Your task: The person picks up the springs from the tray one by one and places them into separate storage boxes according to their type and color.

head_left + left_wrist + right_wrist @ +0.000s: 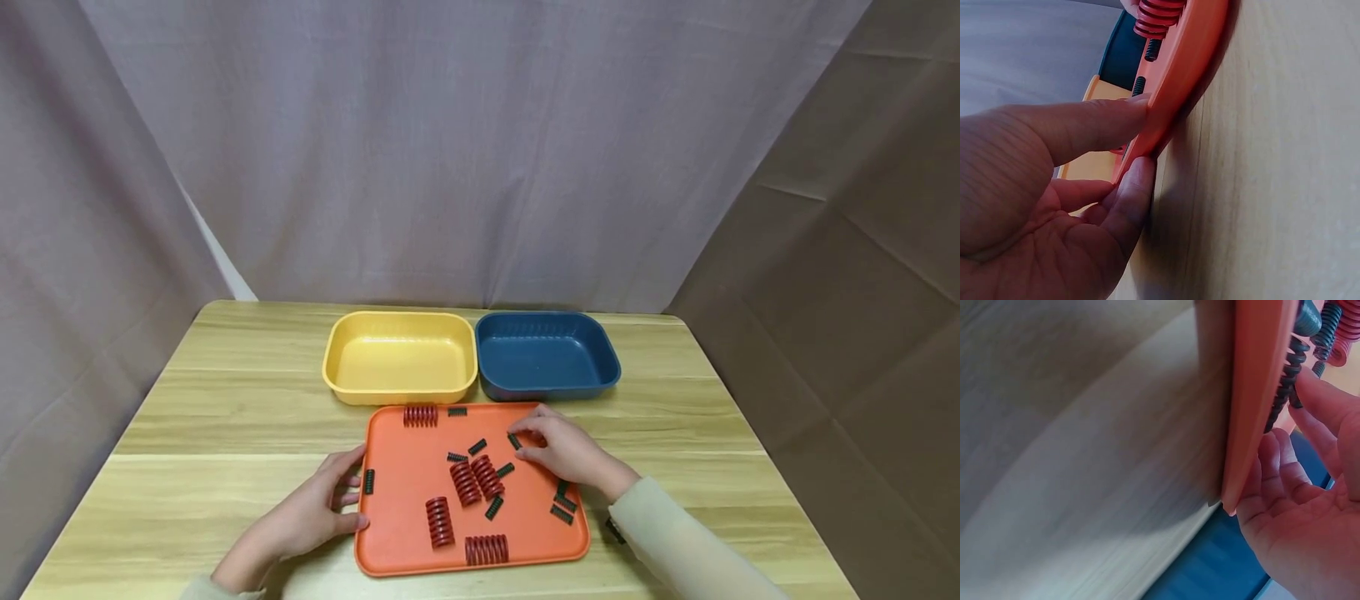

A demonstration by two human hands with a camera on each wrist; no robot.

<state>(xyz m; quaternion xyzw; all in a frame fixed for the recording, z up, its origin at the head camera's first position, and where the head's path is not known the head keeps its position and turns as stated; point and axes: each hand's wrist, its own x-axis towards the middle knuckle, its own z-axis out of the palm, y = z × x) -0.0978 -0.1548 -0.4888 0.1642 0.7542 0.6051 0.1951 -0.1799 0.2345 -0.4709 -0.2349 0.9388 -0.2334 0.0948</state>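
Observation:
My left hand [311,508] grips the left rim of the orange tray [401,533], thumb and fingers at its edge in the left wrist view. Over the tray's upper right part, my right hand [566,447] pinches a small dark green spring [513,442] between thumb and index finger. Large red springs [439,522] lie scattered on the tray, two of them side by side near the middle [465,483]. Several other small dark green springs [493,507] lie around them, and a few are grouped by the right edge [562,514], under the right wrist.
Behind the tray stand a yellow bin [401,396] and a dark blue bin [551,392], side by side. All rest on a wooden table [247,392]. Grey curtains [465,167] hang behind the table, with brownish cloth [847,275] at the right.

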